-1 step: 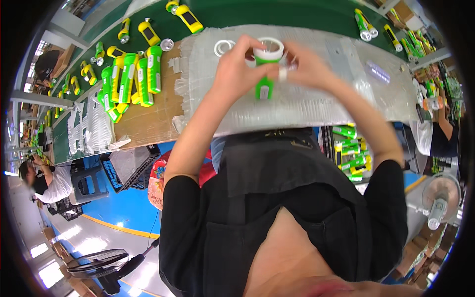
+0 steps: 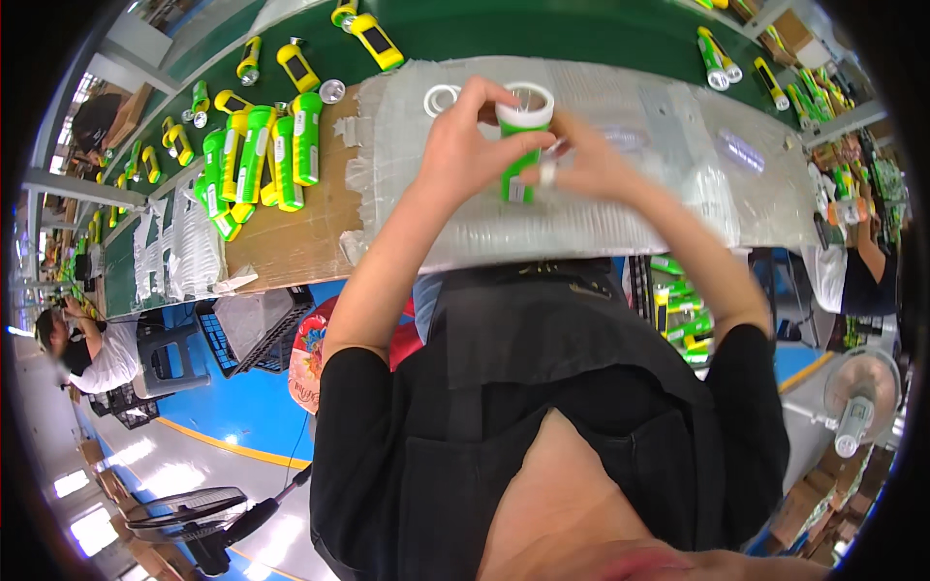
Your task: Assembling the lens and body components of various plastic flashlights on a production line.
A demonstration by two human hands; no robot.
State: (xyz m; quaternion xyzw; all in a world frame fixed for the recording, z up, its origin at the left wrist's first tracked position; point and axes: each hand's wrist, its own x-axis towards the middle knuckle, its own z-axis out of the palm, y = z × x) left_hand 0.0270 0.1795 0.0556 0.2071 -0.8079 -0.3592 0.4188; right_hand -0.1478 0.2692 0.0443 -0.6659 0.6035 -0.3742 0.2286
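A green flashlight (image 2: pixel 518 184) stands upright on the plastic-covered table, with a wide white ring (image 2: pixel 524 118) round its head. My left hand (image 2: pixel 463 150) is closed round the upper part, its thumb across the green body just below the ring. My right hand (image 2: pixel 596 165) is at the flashlight's right side, curled and smeared by motion; whether it grips anything cannot be made out. A white band shows on one of its fingers. Behind my left hand lie loose white rings (image 2: pixel 442 100).
Several green and yellow flashlights (image 2: pixel 254 155) are heaped on cardboard at left; more lie along the green bench (image 2: pixel 465 29). A crate of flashlights (image 2: pixel 678 310) is below the table's front edge at right. A fan (image 2: pixel 194 518) stands lower left, another (image 2: pixel 860 402) at right.
My right hand has shifted down and slightly left beside the flashlight's head. My left hand keeps its hold. The whole view has shifted slightly.
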